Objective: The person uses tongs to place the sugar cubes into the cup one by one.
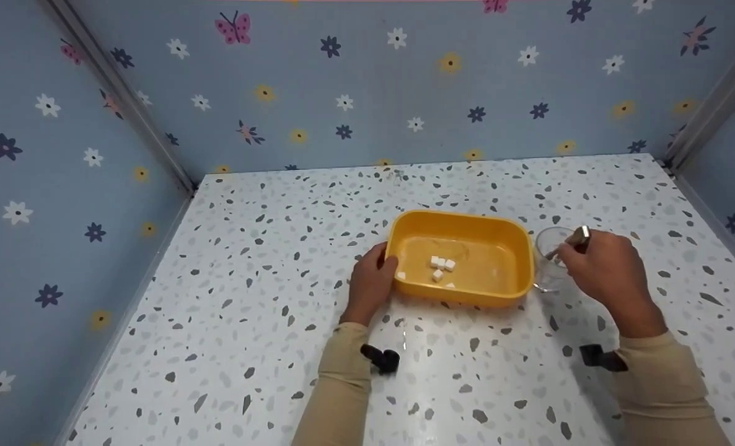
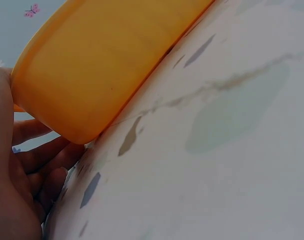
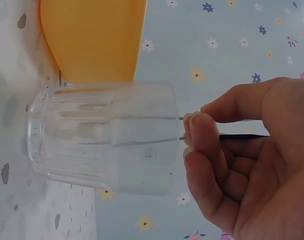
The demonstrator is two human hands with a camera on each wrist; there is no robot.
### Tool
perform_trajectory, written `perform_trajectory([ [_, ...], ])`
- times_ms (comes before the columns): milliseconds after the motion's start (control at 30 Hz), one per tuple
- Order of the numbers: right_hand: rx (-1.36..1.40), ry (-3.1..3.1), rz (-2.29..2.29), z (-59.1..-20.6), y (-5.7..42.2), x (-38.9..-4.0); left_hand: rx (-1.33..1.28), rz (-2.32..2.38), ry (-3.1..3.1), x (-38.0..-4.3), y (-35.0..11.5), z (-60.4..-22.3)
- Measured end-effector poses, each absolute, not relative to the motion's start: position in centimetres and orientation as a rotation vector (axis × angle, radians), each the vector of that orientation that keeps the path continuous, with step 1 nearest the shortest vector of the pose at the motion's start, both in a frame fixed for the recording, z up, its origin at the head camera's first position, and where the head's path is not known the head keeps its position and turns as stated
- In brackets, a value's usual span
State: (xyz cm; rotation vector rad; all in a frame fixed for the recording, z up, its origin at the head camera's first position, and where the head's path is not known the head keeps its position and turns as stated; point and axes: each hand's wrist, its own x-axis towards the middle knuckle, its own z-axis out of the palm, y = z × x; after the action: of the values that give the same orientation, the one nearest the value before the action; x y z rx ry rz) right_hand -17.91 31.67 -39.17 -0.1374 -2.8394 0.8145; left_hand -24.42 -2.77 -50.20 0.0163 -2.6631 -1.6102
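Note:
A yellow plastic tub (image 1: 466, 294) holds several small white cubes (image 1: 440, 263) on its floor. At its left end, my left hand (image 1: 370, 282) grips the wall, with the thumb at the rim and the fingers outside against the lower side. Just right of the tub stands a clear ribbed glass (image 3: 66, 165), upright on the table. My right hand (image 1: 609, 272) pinches metal tweezers (image 1: 581, 235) between thumb and fingers above the glass. Both prongs reach down inside it, and a pale blocky shape shows blurred near their tips in the right wrist view.
The white speckled table (image 1: 268, 279) meets a blue flowered wall (image 1: 392, 80) at the back, with similar panels at both sides. Black straps with small mounts (image 1: 383, 359) sit on both sleeved wrists.

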Motion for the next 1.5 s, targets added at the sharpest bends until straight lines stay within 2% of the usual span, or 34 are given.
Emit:
perform_trajectory([
  [833, -0.134, -2.782, 0.744, -38.6, 31.6, -17.3, -0.013, -1.626, -2.640, -24.3, -2.5, -49.8],
  [1500, -0.266, -2.606, 0.818, -36.7, 31.1, -16.9, 0.018, -1.649, -2.626, -24.2, -2.8, -50.0],
])
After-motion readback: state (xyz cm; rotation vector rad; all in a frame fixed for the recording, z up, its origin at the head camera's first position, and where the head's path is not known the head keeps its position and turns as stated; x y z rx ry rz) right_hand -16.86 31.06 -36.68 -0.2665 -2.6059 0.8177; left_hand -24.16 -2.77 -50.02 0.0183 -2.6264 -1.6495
